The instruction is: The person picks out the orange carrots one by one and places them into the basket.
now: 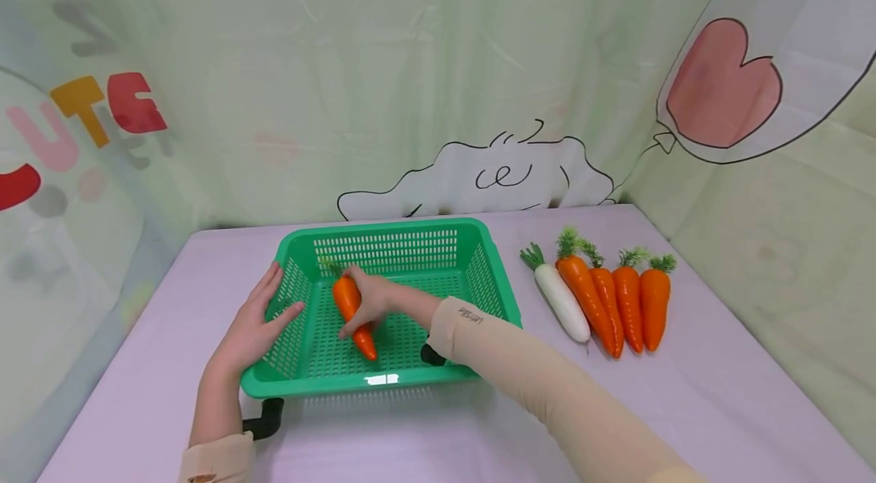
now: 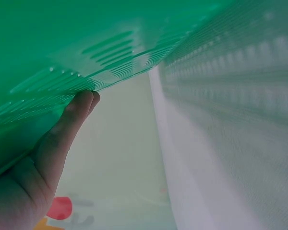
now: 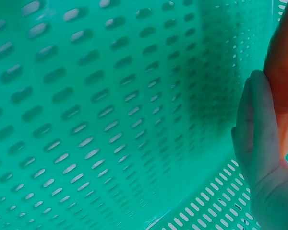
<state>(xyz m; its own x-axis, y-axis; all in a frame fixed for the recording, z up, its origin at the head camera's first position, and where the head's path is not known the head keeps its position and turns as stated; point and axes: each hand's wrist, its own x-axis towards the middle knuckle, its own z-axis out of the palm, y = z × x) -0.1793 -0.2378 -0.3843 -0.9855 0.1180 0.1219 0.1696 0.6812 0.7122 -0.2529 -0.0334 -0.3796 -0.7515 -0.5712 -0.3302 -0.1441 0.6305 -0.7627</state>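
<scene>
In the head view, a green basket (image 1: 411, 384) stands on the table. My right hand (image 1: 372, 299) reaches inside it and grips an orange carrot (image 1: 347, 297) with a leafy top, which lies at the basket's left part. The right wrist view shows the hand (image 3: 264, 139) curved against the carrot (image 3: 283, 62), close by the perforated basket (image 3: 86, 124). At the basket's left side, my left hand (image 1: 249, 327) rests with straight fingers against the wall, thumb over the rim. In the left wrist view the hand (image 2: 48, 163) touches the outside of the basket (image 2: 62, 38).
Right of the basket on the table (image 1: 718, 407) lie a white radish (image 1: 563, 302) and several carrots (image 1: 627, 304) side by side, leafy tops toward the back. A printed curtain (image 1: 308, 87) hangs behind the table and along its sides.
</scene>
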